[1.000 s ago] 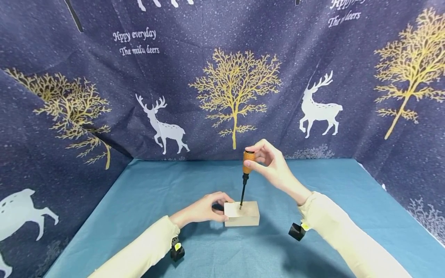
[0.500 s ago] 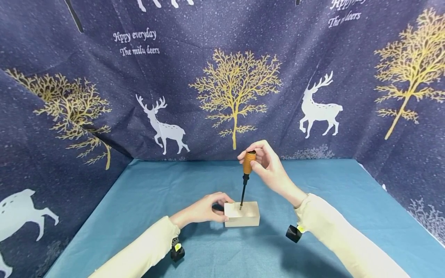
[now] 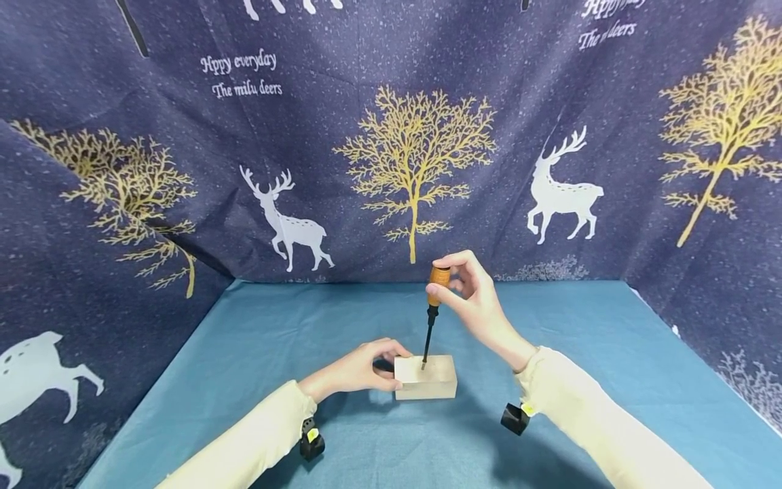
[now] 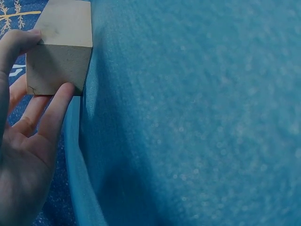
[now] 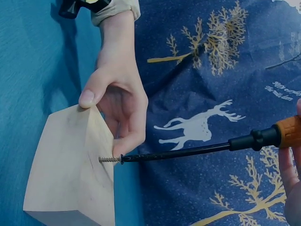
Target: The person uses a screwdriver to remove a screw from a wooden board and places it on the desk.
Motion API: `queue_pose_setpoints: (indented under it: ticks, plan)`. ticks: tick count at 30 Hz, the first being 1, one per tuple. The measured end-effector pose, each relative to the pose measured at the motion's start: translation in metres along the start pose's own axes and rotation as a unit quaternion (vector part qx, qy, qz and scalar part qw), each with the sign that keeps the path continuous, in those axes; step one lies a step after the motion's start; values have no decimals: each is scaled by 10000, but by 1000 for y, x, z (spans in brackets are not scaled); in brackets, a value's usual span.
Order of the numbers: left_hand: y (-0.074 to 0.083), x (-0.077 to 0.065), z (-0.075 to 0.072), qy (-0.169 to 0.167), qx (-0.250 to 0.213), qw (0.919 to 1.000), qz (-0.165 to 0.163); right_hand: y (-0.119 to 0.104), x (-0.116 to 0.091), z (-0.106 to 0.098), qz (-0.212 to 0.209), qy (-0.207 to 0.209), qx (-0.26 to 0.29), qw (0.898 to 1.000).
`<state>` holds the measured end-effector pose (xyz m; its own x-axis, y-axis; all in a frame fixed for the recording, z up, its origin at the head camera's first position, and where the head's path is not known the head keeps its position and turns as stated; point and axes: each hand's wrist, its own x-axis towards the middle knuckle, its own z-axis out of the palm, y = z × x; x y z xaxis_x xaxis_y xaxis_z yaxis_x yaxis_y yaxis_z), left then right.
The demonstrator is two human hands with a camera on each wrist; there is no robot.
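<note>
A pale wooden block (image 3: pixel 425 390) lies on the blue cloth. My left hand (image 3: pixel 365 367) grips its left end, thumb on the near side and fingers around the far side; the left wrist view shows fingertips against the block (image 4: pixel 59 68). My right hand (image 3: pixel 479 302) holds a screwdriver (image 3: pixel 432 316) by its orange handle, thumb on the near side and a finger at the top end. The shaft stands nearly upright over the block. In the right wrist view, its tip meets the head of a screw (image 5: pixel 109 159), whose threaded shank stands partly out of the block's top.
Blue cloth (image 3: pixel 305 312) covers the table around the block. A dark fabric backdrop (image 3: pixel 366 41) printed with deer and trees hangs behind and at the sides. A small black wrist camera (image 3: pixel 515 419) hangs below the right sleeve, another (image 3: pixel 311 443) below the left.
The right hand's fingers have shifted around the screwdriver handle, first reaching past it, then drawing back with the thumb across its near side. The left hand and block stay put.
</note>
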<state>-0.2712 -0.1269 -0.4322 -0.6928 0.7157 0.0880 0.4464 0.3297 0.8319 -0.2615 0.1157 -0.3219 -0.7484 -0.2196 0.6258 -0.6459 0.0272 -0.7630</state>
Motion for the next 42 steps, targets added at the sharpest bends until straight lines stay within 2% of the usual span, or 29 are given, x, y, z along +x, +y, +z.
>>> queue_pose_setpoints:
  ticks: [11,17,20,24,27,36,39,42]
  plan:
    - [-1,0,0,-19,-47,10000,27,-3,1,-8,-1,-498,94,9987]
    - [-1,0,0,-12,-59,10000,33,-1,2,-11,-95,-863,501,9950]
    - [-1,0,1,2,-6,10000,54,1,3,-11,-132,-823,414,9957]
    - [-2,1,1,8,38,10000,70,1,2,-9,17,-521,-270,9983]
    - [-3,1,1,13,37,10000,80,0,3,-8,262,-355,-585,9973]
    - [-3,2,0,-17,-23,10000,48,-6,5,-14,344,-272,-398,9982]
    - [-3,2,0,-23,-18,10000,48,-7,5,-17,286,-438,-290,9982]
    - [-3,1,0,-26,-9,10000,47,-4,5,-20,70,-847,-29,9964]
